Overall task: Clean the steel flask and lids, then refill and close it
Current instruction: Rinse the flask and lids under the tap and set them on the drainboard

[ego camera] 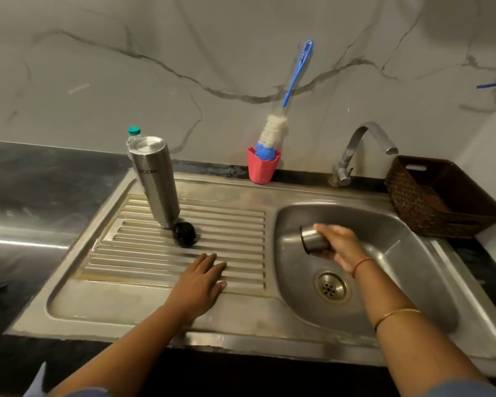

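Where a steel sink (241,193) meets a dark counter (40,181) below a marble wall (126,67), the steel flask (155,181) stands upright on the drainboard (155,253), with a black lid (184,234) just beside it. The right hand (341,247) grips the steel cap (312,239) sideways over the basin (384,239), its mouth facing left. The left hand (199,282) lies flat on the drainboard, fingers straight.

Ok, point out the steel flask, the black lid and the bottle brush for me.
steel flask (154,179), head view, middle of its body.
black lid (184,234), head view, centre of its top.
bottle brush (273,130), head view, white bristle section.
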Available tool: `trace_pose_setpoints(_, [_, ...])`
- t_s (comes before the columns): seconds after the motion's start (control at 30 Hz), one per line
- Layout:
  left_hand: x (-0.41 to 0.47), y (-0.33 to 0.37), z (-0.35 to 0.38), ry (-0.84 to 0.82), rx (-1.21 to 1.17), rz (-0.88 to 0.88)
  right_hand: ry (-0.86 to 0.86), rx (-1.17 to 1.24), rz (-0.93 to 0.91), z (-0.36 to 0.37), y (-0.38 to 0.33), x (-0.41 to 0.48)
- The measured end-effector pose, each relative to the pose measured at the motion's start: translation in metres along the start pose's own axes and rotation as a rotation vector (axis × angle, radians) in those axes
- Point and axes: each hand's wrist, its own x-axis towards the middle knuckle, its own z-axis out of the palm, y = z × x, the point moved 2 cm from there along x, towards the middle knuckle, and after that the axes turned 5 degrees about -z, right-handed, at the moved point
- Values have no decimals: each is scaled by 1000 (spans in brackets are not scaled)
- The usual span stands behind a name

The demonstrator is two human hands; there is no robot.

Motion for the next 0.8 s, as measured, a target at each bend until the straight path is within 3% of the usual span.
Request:
trace_pose_setpoints(0.03, [0, -2, 0, -14, -2, 16, -18, 249, 6, 4, -9, -2])
trace_pose_setpoints(0.1, [-3, -9, 1, -32, -5, 33, -83, 434, 7, 12, -17, -2])
trace_pose_setpoints(0.13, [-4, -13, 1, -26, -2, 42, -47, 273, 18, 18, -13, -2])
trace_pose_setpoints(0.2, [-6, -18, 0, -4, -14, 54, 38, -521, 18, 26, -1, 3])
trace_pose_setpoints(0.23, [-8, -20, -1, 4, -23, 55, 96, -807, -11, 33, 3, 5])
trace_pose_setpoints(0.27, [-10, -23, -1, 11, -29, 55, 120, -876, -51, 42, 5, 6])
trace_pose_setpoints(0.37, [-15, -29, -2, 28, -37, 50, 80, -715, -227, 83, -6, 2])
trace_pose_setpoints(0.5, [-22, -42, -2, 30, -54, 30, -75, -750, -401, 140, -20, -1])
trace_pose_setpoints(0.63, [-25, -49, -5, 13, -52, 62, -208, -826, -473, 180, -20, 4])
trace_pose_setpoints(0.8, [-26, -52, -10, -22, -51, 62, -245, -893, -493, 208, -18, 8])
